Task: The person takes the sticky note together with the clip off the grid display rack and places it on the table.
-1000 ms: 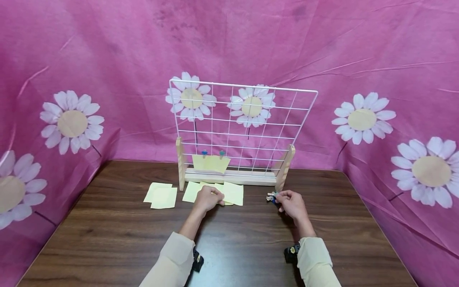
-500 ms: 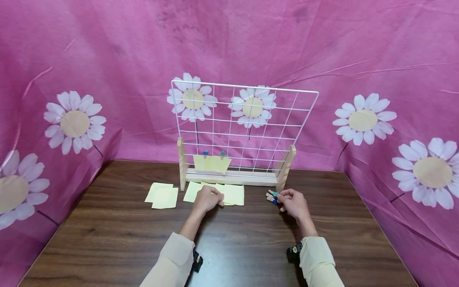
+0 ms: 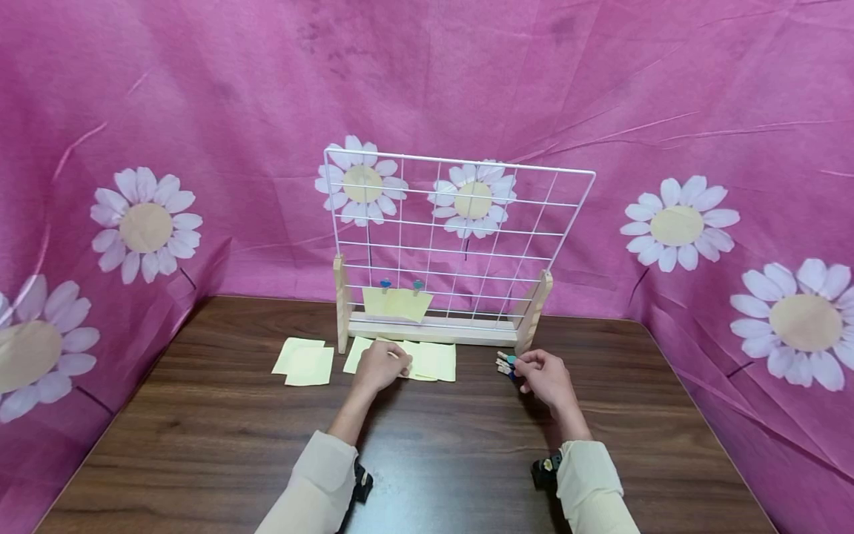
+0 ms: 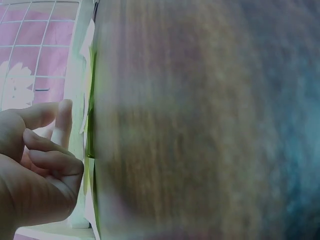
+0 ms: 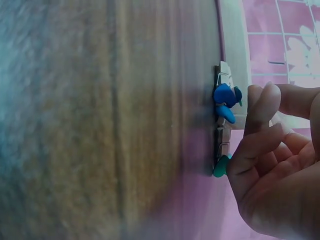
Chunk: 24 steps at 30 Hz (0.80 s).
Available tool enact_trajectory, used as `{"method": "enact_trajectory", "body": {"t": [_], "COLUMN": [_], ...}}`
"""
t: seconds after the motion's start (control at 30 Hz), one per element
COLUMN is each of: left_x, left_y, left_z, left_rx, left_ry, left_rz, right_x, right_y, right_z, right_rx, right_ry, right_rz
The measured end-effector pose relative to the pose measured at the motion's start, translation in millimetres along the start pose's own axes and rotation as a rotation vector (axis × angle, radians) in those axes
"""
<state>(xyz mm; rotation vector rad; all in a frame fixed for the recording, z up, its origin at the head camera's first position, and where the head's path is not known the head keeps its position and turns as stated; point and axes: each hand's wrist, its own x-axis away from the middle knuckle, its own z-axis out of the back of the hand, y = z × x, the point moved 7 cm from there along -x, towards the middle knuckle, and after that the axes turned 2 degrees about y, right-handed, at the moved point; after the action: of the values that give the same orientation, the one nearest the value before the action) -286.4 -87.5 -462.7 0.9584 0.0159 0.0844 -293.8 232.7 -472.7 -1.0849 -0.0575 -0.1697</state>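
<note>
My left hand (image 3: 383,366) is over a row of yellow sticky notes (image 3: 440,362), its fingers loosely bent. In the left wrist view the notes show edge-on beside the fingers (image 4: 64,122), with nothing visible between the fingertips. At the right, my right hand (image 3: 545,374) has its fingertips right at several small wooden clothespins (image 3: 504,366) with heart-shaped tops. Seen from the right wrist, a blue heart (image 5: 225,95) and a green heart (image 5: 220,167) show on the clothespins; index finger and thumb come together just beside them, and no clothespin shows between the tips.
A white wire grid (image 3: 460,222) stands on a wooden base (image 3: 460,335) behind the hands. On its lower left, two clothespins (image 3: 417,286) hold a yellow note (image 3: 396,304). More notes (image 3: 309,366) lie at the left. A pink flowered cloth (image 3: 427,81) surrounds the table (image 3: 454,452).
My left hand has shifted slightly left over the notes, uncovering more of them. By the right fingertips, the clothespins have turned and spread a little; the right hand stays nearly in place.
</note>
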Motion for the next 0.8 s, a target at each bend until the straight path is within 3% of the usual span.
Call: {"method": "enact_trajectory", "body": {"t": [0.23,0.43,0.53,0.8], "left_x": [-3.7,-4.6,-4.9,-5.0], "left_y": [-4.5,-1.8,-1.3,-3.6], "left_z": [5.3,22.1,27.9,34.7], "left_rx": [0.094,0.163,0.166,0.217], "left_ry": [0.026,0.172,0.211,0.238], "left_rz": [-0.038,-0.108,-0.102,-0.069], "right_x": [0.2,2.3,2.8,3.4], "right_y": [-7.0,-19.4,-23.9,-39.4], "right_z": [-0.2,-6.3,-9.7,-20.7], "right_rx": [-0.004,-0.007,-0.021,-0.062], "right_ry": [0.01,-0.011,-0.021,-0.047], "right_rz": [0.039,0.099,0.114,0.156]}}
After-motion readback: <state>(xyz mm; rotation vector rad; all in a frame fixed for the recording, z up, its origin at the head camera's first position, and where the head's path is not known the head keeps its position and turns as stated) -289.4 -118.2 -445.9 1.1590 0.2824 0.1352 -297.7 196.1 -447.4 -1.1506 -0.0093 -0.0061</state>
